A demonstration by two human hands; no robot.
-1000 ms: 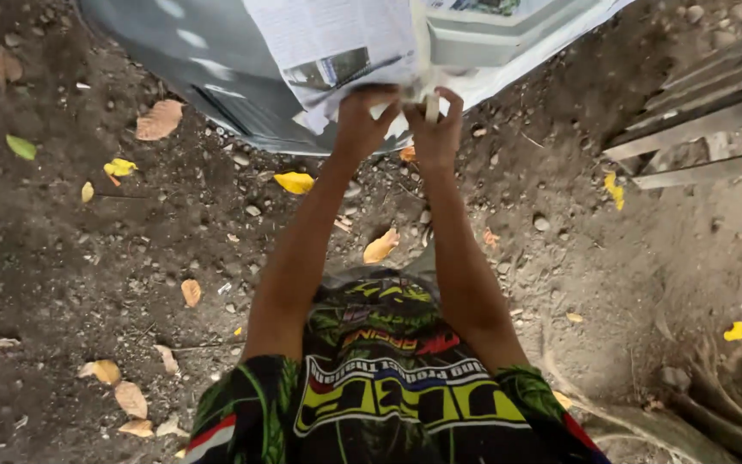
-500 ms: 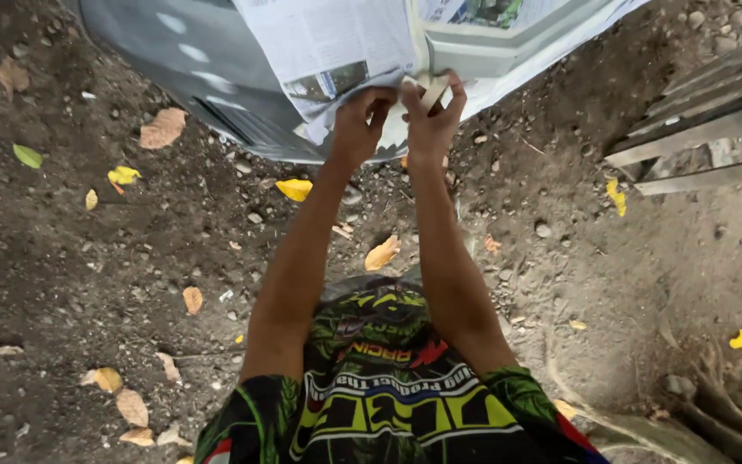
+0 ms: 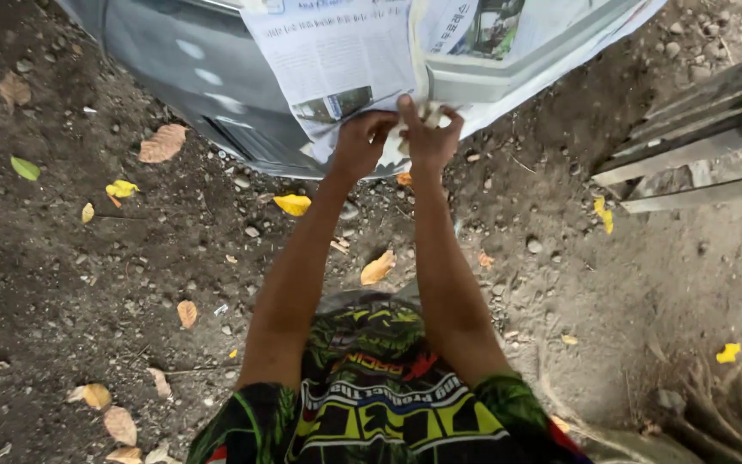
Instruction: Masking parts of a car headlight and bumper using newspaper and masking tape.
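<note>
Centrally, at the top of the frame, the lower edge of a newspaper sheet (image 3: pixel 337 60) draped over a grey panel (image 3: pixel 182 77) was pinched by the left hand (image 3: pixel 361 144) and right hand (image 3: pixel 429 137), fingers closed together.

Newspaper sheet (image 3: pixel 337 69): white printed page with grey text columns and a small dark photo, taped over the grey car body (image 3: pixel 173 77), top centre.
Second sheet (image 3: pixel 491 26): overlapping to its right, white with a colourful picture.
</note>
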